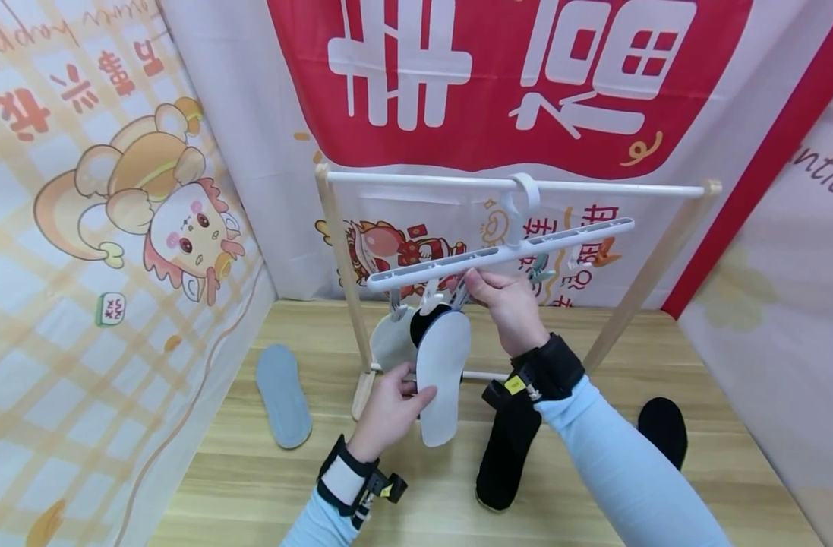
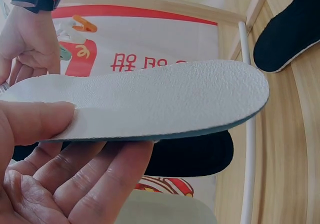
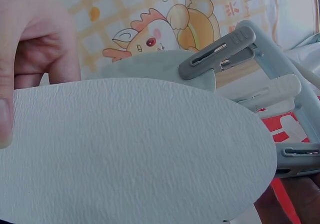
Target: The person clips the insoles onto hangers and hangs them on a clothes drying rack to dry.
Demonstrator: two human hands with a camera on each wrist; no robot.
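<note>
At the center of the frame, a person's left hand (image 1: pixel 391 404) holds a white insole (image 1: pixel 445 372) between thumb and fingers, as the right hand (image 1: pixel 514 310) pinches a gray clip (image 3: pixel 300 156) beneath a hanger (image 1: pixel 450 267). Good work here likely calls for a steady insole, its top edge well inside the clip before pressure eases. The insole stands near-upright, its lower part in the left hand, its top below and left of the right.
</note>
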